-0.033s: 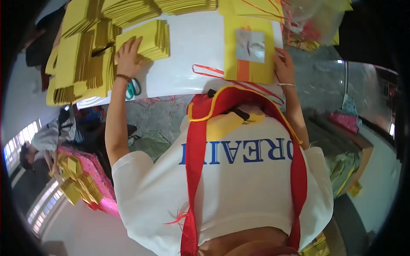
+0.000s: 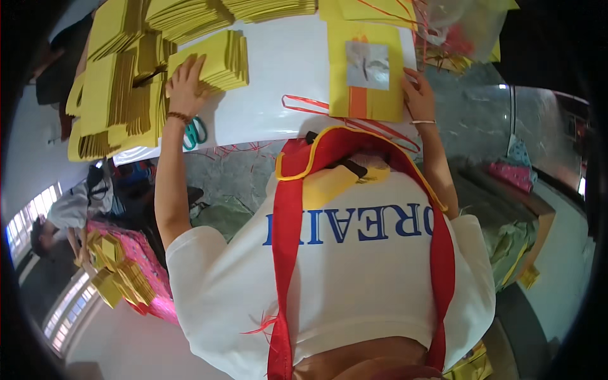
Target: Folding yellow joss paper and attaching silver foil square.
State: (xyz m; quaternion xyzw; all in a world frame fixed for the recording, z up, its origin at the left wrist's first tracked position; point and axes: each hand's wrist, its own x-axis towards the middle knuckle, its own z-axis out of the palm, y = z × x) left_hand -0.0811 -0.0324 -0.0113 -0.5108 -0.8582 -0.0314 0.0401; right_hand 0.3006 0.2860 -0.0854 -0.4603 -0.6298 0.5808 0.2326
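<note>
Left hand: the left hand (image 2: 185, 88) lies with fingers spread over the near-left end of a fanned stack of folded yellow paper packets (image 2: 215, 57); the thumb is hidden, so I cannot tell whether it grips or merely rests.
Right hand: the right hand (image 2: 419, 95), fingers part-curled, is at the right edge of a flat yellow paper pad (image 2: 383, 100); I cannot tell whether it pinches that edge.
Fanned stack: under and just beyond the left hand, its layers stepped; the spread fingers probably keep them from sliding.
Pad: just left of the right hand, facing the wearer, with a shiny silver-grey square panel (image 2: 367, 66) and an orange stripe (image 2: 358, 101); the hand at its side may be steadying it.
Red cord: a thin red loop (image 2: 304, 99) between the hands, nearer the wearer, running toward the pad's lower edge.
Scissors: teal-handled scissors (image 2: 196, 133) beside the left wrist, probably kept there for easy reach.
Yellow piles: upright-packed folded packets (image 2: 104, 95) left of the left hand, perhaps crowded together so they support each other.
Bench: white-topped bench (image 2: 272, 63) beneath both hands.
Plastic bag: clear, crumpled bag (image 2: 472, 31) beyond the right hand.
</note>
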